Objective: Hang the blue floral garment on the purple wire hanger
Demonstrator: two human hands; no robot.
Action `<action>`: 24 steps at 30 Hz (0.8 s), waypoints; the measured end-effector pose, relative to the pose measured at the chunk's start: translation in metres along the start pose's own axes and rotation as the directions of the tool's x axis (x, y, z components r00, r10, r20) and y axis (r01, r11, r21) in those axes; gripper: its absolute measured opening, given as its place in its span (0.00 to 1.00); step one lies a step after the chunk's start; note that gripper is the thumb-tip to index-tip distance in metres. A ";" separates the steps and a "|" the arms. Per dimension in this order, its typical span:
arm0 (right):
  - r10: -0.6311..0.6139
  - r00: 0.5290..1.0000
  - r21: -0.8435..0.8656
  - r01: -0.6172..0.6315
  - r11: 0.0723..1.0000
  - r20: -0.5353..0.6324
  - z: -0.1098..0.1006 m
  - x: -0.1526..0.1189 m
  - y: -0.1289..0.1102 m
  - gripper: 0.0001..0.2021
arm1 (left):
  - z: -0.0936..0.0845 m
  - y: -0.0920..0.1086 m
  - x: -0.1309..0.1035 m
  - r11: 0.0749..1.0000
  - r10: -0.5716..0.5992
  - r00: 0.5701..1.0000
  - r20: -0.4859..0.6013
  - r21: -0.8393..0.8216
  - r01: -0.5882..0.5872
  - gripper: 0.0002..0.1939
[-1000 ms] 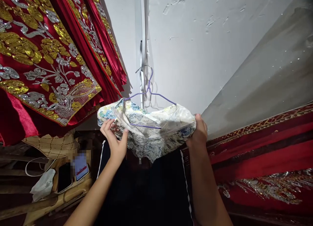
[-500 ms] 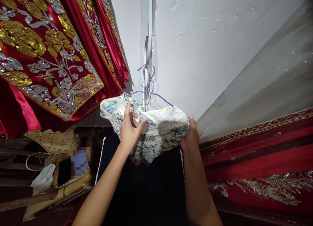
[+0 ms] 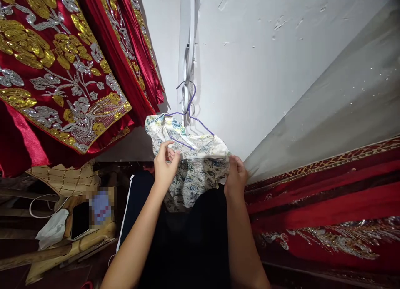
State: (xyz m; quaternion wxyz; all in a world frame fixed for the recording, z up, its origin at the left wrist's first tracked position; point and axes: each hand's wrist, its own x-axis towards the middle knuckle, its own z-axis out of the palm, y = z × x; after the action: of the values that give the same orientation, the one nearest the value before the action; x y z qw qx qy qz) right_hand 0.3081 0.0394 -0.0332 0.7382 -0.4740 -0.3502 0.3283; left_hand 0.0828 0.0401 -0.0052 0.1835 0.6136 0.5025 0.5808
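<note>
A pale garment with a blue and yellow floral pattern [image 3: 200,172] hangs on a purple wire hanger [image 3: 200,121], whose hook is at a white metal bracket [image 3: 186,64]. My left hand [image 3: 166,162] is at the front of the garment below the neckline, fingers curled and thumb near the index finger; whether cloth is between them is hard to tell. My right hand [image 3: 236,172] pinches the garment's right edge near the sleeve. The hanger's lower bar shows inside the neck opening.
Red cloth with gold and silver sequins [image 3: 71,72] hangs at the upper left. On the right are a sheer grey fabric [image 3: 328,101] and red embroidered cloth [image 3: 328,205]. A wooden chair [image 3: 71,251] at lower left bears a phone [image 3: 80,220] and crumpled white plastic [image 3: 53,228].
The garment's left shoulder has shifted inward and up, and its right edge has moved left. My right hand has moved left with that edge; my left hand has lowered slightly, fingers more curled.
</note>
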 end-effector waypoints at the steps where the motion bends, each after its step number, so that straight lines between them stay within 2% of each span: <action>1: 0.001 1.000 0.003 -0.001 1.000 0.001 0.000 0.000 0.002 0.18 | 0.000 0.000 0.005 1.000 -0.002 0.999 0.046 0.028 0.001 0.21; 3: -0.007 1.000 0.005 0.007 1.000 0.007 -0.001 0.003 0.003 0.18 | -0.001 -0.003 0.014 0.991 -0.001 0.974 0.226 0.128 -0.029 0.21; 5: -0.015 1.000 0.008 0.015 1.000 0.014 -0.002 0.007 0.001 0.17 | 0.000 -0.011 0.020 0.966 -0.052 0.899 0.435 0.249 -0.064 0.18; 7: -0.017 1.000 0.005 0.017 1.000 0.008 -0.003 0.010 -0.002 0.17 | 0.003 -0.022 0.019 0.943 -0.124 0.833 0.539 0.325 -0.070 0.18; 9: -0.015 1.000 0.004 0.015 1.000 0.007 -0.003 0.012 -0.004 0.17 | 0.010 -0.032 0.012 0.945 -0.128 0.830 0.542 0.321 -0.064 0.22; 13: -0.048 0.999 -0.036 0.048 0.998 0.016 -0.006 0.016 -0.008 0.18 | 0.025 -0.040 -0.004 0.978 -0.044 0.919 0.392 0.204 -0.040 0.24; 15: -0.056 0.998 -0.037 0.057 0.998 0.017 -0.008 0.017 -0.010 0.18 | 0.030 -0.038 -0.008 0.978 -0.068 0.934 0.351 0.208 -0.007 0.24; 19: -0.047 0.998 -0.002 0.047 0.999 0.032 -0.011 0.018 -0.014 0.18 | 0.029 -0.037 -0.013 0.970 -0.122 0.948 0.295 0.237 0.051 0.27; 21: -0.040 0.999 -0.004 0.040 0.999 0.028 -0.011 0.018 -0.015 0.18 | 0.026 -0.038 -0.018 0.969 -0.123 0.951 0.282 0.241 0.054 0.25; 24: -0.022 1.000 0.011 0.022 1.000 0.019 -0.009 0.018 -0.015 0.18 | 0.022 -0.040 -0.029 0.952 -0.119 0.899 0.421 0.305 -0.017 0.17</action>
State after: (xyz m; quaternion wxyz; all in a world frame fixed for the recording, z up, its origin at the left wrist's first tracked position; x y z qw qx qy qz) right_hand 0.3275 0.0453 -0.0177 0.7409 -0.4630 -0.3605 0.3267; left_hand 0.0918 0.0406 -0.0587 0.2106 0.7345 0.5474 0.3412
